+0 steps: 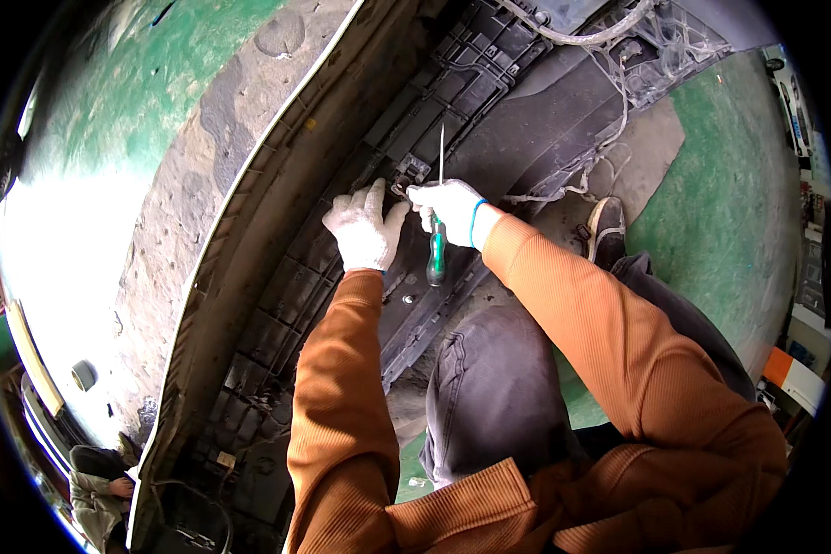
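Note:
In front of me lies a large car bumper, its dark inner side facing up. My left hand, in a white glove, rests on the black ribbed plastic inside it, fingers apart and holding nothing that I can see. Close by on its right, my gloved right hand is closed around a screwdriver. The green and black handle hangs below the palm, and the thin metal shaft points away from me. My right fingertips reach a small metallic-looking fitting on the plastic; whether they pinch part of it is hidden.
A pale wiring harness trails along the bumper's right side, with more loose wires at the far right. My shoe stands beside it on the green floor. Another person is at the lower left.

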`<state>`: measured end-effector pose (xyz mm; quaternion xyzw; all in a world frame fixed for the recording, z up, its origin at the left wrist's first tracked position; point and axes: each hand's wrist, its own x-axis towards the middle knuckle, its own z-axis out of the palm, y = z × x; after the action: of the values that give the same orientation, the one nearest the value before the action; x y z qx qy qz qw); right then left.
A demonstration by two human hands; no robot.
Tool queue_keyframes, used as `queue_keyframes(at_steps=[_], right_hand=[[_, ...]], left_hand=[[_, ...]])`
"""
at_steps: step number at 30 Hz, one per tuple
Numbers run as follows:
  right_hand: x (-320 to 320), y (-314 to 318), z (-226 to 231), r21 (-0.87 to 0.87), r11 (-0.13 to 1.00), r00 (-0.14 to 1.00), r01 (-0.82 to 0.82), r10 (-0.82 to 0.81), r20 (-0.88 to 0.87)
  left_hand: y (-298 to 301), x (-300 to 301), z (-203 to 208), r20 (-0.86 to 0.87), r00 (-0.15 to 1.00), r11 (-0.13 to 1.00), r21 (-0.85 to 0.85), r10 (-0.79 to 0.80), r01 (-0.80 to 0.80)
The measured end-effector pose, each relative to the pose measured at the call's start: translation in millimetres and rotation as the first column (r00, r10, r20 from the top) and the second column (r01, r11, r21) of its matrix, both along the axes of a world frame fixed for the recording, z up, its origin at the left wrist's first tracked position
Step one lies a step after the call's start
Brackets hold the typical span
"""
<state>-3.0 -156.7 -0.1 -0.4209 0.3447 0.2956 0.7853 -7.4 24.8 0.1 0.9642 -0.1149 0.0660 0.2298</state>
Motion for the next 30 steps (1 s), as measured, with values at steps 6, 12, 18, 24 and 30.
queue_keyframes(at_steps=[6, 12, 18, 24, 30], right_hand=[[-2, 3, -5, 0.02, 1.0, 1.0, 0.009, -0.009, 0.028], [-2, 1, -2, 0.035, 0.999, 0.999, 0.009, -0.011, 0.044], [10, -23, 54, -0.148, 0.968, 0.976, -0.201, 0.21, 0.05], [-6, -79, 111, -0.401, 0.684, 0.745, -0.609, 0.667, 0.006], [-82, -82, 136, -0.488, 0.618, 0.7, -0.616, 0.714, 0.021]], left_hand=[[0, 1, 2, -0.029, 1.0, 1.0, 0.024, 0.006, -0.005], [-2, 2, 1, -0.002, 1.0, 0.999, 0.035, -0.004, 0.004], [6, -1, -3, 0.008, 1.0, 0.999, 0.041, -0.012, 0.011], [-2, 2, 12, -0.04, 0.999, 0.998, 0.062, -0.025, 0.028], [-3, -1, 13, -0.087, 0.996, 0.996, 0.09, -0.01, 0.018]])
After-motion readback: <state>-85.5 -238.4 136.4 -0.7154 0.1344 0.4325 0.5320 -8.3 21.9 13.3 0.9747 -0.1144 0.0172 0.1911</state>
